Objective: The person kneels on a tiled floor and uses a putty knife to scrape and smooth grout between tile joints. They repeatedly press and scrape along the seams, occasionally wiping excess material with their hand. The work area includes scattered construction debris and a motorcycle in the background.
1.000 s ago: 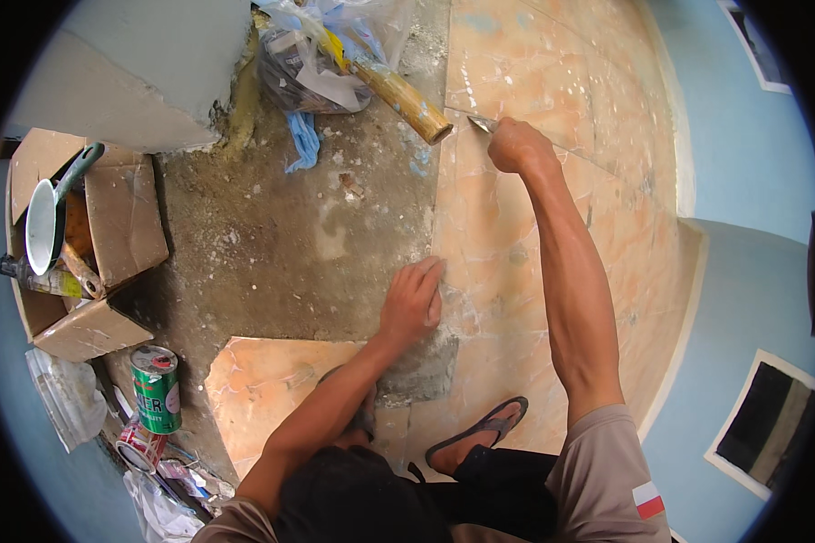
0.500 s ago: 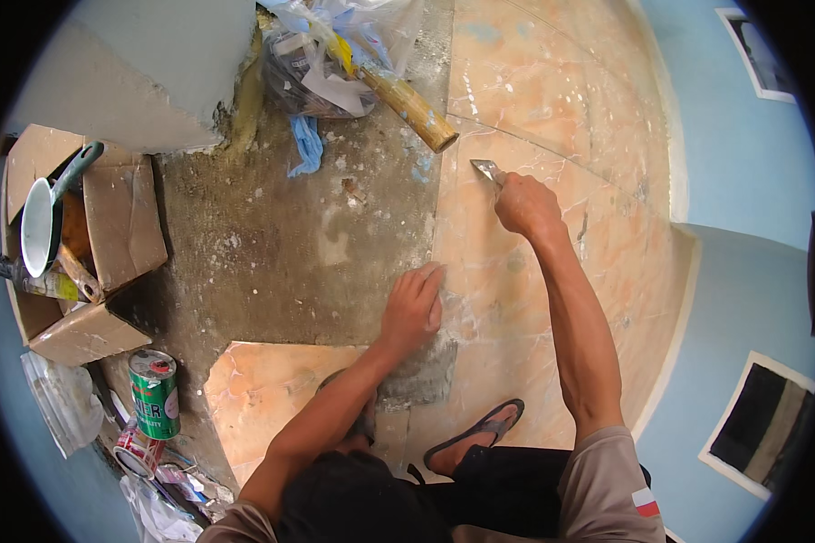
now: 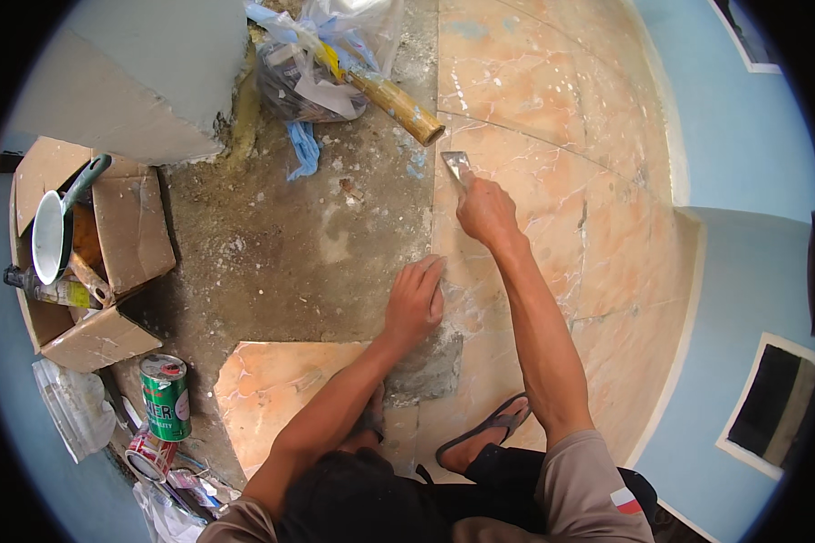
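Observation:
My right hand (image 3: 488, 213) is closed round the handle of a scraper (image 3: 457, 164) with a flat metal blade. The blade lies over the orange marbled floor tiles (image 3: 525, 217), close to their left edge, just below the end of a bamboo pole (image 3: 398, 107). My left hand (image 3: 415, 294) leans on the floor where the bare grey concrete (image 3: 290, 244) meets the tiles. Nothing shows in it, and its fingers are extended close together, their tips at the tile edge.
A cardboard box (image 3: 136, 226) with a white pan (image 3: 50, 233) stands at the left. Below it are a green can (image 3: 164, 398) and a red can (image 3: 149, 454). A plastic bag of rubbish (image 3: 312, 86) lies at the top. A separate tile piece (image 3: 263, 380) sits near my left forearm.
My right hand has moved left with the scraper, bringing the blade nearer the tile edge. My left hand stays at the same spot on the floor. The view has shifted slightly.

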Demonstrator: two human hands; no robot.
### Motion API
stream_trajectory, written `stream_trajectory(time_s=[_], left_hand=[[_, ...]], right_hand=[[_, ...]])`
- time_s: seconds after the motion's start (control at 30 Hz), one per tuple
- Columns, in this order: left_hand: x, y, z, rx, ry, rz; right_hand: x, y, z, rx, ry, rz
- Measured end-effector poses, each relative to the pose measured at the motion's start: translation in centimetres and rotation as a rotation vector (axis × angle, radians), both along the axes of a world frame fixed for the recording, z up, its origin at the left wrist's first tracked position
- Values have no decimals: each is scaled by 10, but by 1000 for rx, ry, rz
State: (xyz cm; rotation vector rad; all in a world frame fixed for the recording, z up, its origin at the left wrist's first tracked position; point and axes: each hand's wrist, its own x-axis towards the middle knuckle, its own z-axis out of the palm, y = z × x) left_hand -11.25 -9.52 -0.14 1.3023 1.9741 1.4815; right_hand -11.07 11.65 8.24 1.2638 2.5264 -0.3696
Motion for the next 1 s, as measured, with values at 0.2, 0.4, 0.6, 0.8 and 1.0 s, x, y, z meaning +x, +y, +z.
stream_trajectory(time_s=[0.2,0.4,0.6,0.8,1.0], left_hand=[[-18,14,16,61,-152,70],[-66,59,41,-119,-154,-6],[-88,79,9,-112,104,-28],[-92,93,11,-131,78,-15],[-95,95,10,-160,93,-13]], right_hand=[[5,-37,14,-79,64,-71],[3,-40,14,-104,65,-113],[-14,-45,21,-123,56,-100],[-23,-37,22,-122,62,-157],[-22,-39,21,-140,35,-151]])
